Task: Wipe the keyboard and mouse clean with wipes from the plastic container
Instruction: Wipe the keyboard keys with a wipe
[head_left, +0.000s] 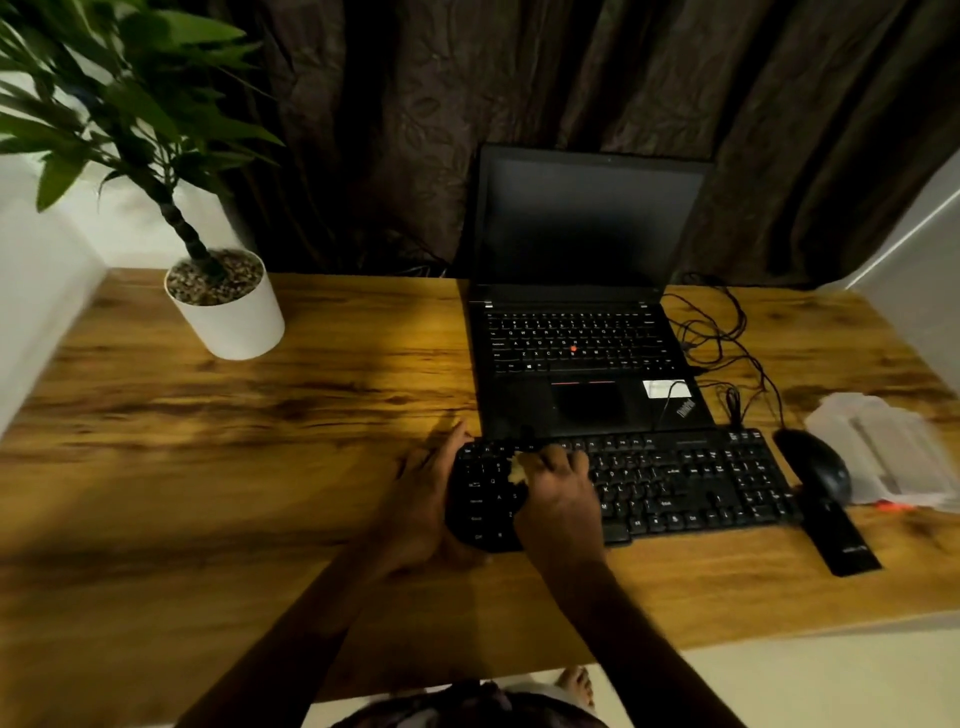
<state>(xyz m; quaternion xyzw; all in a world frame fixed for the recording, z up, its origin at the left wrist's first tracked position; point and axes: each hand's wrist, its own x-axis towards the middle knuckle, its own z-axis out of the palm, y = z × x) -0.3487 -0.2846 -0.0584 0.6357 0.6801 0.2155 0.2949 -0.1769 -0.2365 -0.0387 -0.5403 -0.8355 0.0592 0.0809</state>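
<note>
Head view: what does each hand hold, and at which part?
The left hand grips the black keyboard at its left end. The right hand pinches a small pale wad over the keys.

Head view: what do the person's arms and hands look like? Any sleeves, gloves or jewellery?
The left hand and right hand wear no gloves. No watch, band or ring shows, though the picture is blurred. Both arms are bare to the frame edge, without sleeves.

Left hand gripping, right hand pinching
</note>
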